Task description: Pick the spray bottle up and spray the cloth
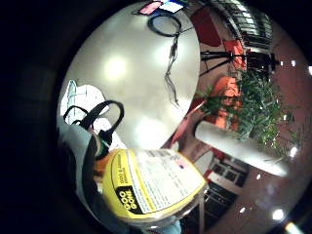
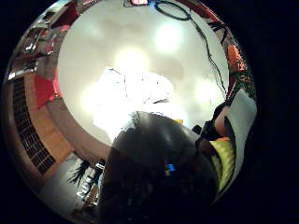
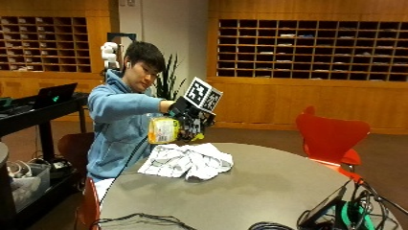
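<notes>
One of my hands, the gloved right (image 3: 190,122), gripped the yellow spray bottle (image 3: 163,130) in the air. It hung above the white cloth (image 3: 186,160) crumpled on the tabletop (image 3: 267,187).

Right hand (image 3: 189,120) gloved, raised at chest height, fingers curled round spray bottle (image 3: 164,130). Forearm runs out from shoulder toward 3 o'clock. Other hand not visible.

Bottle (image 3: 164,130) nozzle hidden behind gloved hand (image 3: 188,120). Label (image 1: 152,183) print too small to read (only the brand is legible). Cloth (image 2: 128,100) washed out by glare in thumb-side view; pattern indistinct.
</notes>
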`<state>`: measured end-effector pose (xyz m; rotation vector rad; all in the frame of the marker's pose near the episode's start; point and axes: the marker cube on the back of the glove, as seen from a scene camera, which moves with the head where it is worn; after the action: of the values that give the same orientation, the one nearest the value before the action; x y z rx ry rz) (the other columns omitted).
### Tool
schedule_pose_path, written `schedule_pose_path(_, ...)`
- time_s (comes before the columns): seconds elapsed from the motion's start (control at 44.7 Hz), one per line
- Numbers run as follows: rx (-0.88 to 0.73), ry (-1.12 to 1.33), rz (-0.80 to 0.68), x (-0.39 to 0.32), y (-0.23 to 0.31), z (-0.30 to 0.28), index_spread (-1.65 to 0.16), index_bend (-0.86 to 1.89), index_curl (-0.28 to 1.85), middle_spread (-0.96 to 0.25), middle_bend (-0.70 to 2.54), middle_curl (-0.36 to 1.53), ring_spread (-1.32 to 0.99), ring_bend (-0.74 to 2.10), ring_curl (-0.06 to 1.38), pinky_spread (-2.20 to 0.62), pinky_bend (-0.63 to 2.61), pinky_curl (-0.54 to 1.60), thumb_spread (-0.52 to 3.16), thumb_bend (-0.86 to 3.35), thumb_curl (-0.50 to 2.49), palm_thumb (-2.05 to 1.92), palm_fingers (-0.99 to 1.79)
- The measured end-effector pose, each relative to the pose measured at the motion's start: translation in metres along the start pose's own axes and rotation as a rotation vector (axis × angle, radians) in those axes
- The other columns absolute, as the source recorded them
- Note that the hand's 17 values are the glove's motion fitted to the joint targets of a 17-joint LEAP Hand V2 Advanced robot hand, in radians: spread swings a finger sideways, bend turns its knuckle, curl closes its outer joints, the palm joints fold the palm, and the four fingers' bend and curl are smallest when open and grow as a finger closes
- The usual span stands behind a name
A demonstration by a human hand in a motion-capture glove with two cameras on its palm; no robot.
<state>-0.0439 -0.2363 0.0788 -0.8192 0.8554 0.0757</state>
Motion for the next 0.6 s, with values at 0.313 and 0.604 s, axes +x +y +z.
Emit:
schedule_pose_path(0.313, -0.004, 0.014, -0.004, 0.000, 0.004, -0.007, -0.21, 0.44, 0.51, -0.16, 0.60, 0.49, -0.19, 0.63, 0.44, -0.27, 0.35, 0.37, 0.28, -0.03, 0.76, 0.91, 1.41)
schedule_pose_path(0.604, 0.017, -0.020, -0.033, -0.001, 0.011, -0.016, -0.21, 0.44, 0.52, -0.16, 0.60, 0.49, -0.19, 0.63, 0.45, -0.27, 0.36, 0.37, 0.27, -0.03, 0.77, 0.90, 1.41)
